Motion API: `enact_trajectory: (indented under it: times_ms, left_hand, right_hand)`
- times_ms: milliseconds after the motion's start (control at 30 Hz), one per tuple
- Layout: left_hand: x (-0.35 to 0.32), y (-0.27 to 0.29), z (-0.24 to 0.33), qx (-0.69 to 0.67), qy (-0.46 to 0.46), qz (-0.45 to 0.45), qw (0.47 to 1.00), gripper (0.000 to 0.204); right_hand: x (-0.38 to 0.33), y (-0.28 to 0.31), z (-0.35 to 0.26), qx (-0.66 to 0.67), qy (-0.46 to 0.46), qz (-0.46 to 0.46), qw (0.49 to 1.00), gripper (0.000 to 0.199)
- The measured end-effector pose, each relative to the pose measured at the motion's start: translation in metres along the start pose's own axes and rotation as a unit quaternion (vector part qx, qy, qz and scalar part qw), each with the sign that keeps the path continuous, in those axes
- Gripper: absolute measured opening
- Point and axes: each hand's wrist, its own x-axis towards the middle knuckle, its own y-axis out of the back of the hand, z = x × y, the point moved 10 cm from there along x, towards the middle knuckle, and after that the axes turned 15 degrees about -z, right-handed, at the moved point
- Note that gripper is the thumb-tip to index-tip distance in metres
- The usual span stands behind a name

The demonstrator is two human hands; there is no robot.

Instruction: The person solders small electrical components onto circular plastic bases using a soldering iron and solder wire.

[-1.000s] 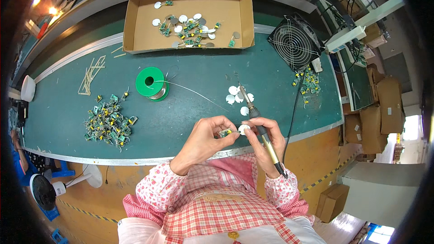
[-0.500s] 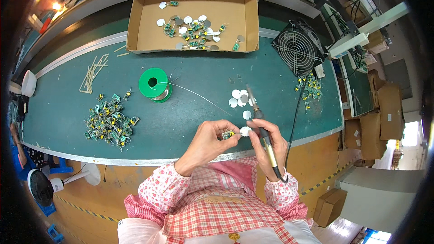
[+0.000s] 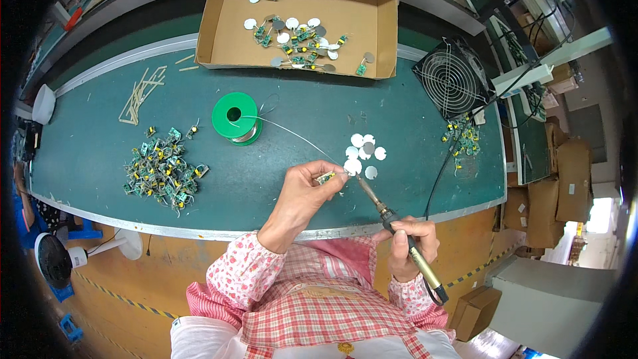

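My left hand (image 3: 302,194) pinches a small green circuit board (image 3: 326,177) with a white round disc (image 3: 351,167) at its end, held just above the green table (image 3: 286,159). My right hand (image 3: 407,244) grips a soldering iron (image 3: 399,229) by its handle. The iron's tip reaches up to the disc beside the small board. A thin solder wire (image 3: 292,134) runs from a green solder spool (image 3: 235,117) to the same spot. A few loose white discs (image 3: 367,151) lie on the table right behind the tip.
A pile of small green boards (image 3: 163,170) lies at the left. An open cardboard box (image 3: 299,16) with finished boards and discs stands at the back. A black fan (image 3: 452,78) sits at the right, more small boards (image 3: 462,138) below it. Thin sticks (image 3: 139,93) lie far left.
My right hand has slid down along the iron toward my body and away from the left hand. The left hand still holds the small board at the iron's tip.
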Motion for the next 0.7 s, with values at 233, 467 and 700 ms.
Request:
enact_trajectory:
  times_ms: [233, 467, 700]
  left_hand:
    - [0.0, -0.003, 0.002, -0.013, -0.005, -0.008, 1.0, 0.012]
    - [-0.001, -0.002, 0.0, -0.029, -0.009, -0.014, 0.999, 0.012]
    - [0.0, -0.002, -0.002, -0.041, 0.01, -0.016, 0.999, 0.014]
  right_hand:
    - [0.002, -0.003, -0.001, 0.007, 0.0, -0.009, 1.0, 0.01]
    - [0.006, -0.012, -0.014, -0.071, 0.041, -0.059, 0.995, 0.01]
    - [-0.005, -0.014, -0.015, -0.106, 0.068, -0.044, 0.991, 0.01]
